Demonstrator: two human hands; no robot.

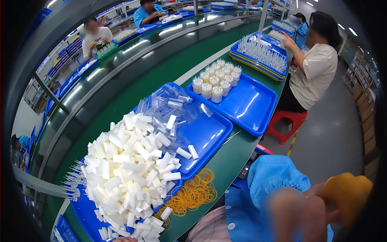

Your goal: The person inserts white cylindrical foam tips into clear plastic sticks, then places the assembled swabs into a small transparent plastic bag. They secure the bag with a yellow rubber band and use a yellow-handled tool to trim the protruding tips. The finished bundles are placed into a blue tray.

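Observation:
A sliver of my left hand [125, 239] shows at the bottom edge, beside a heap of short white foam-like pieces [121, 161]; its fingers are mostly cut off. At the lower right is what looks like my right hand [296, 211], raised close to the camera, with a light-blue elastic-cuffed sleeve [278, 173] around its arm. Blur hides its fingers. Against it is a mustard-yellow object [347, 197], whose kind I cannot make out. Orange-yellow rubber bands [193, 193] lie piled on the table edge. Clear plastic tubes [165, 103] lie loose in the blue tray [209, 131].
Another blue tray [258, 94] holds several banded cylindrical bundles [217, 93]. Beyond it, stacked trays [258, 60] carry upright clear parts. More clear parts [75, 181] stick out at the left. A person in a cream shirt [316, 68] sits on a red stool [284, 123].

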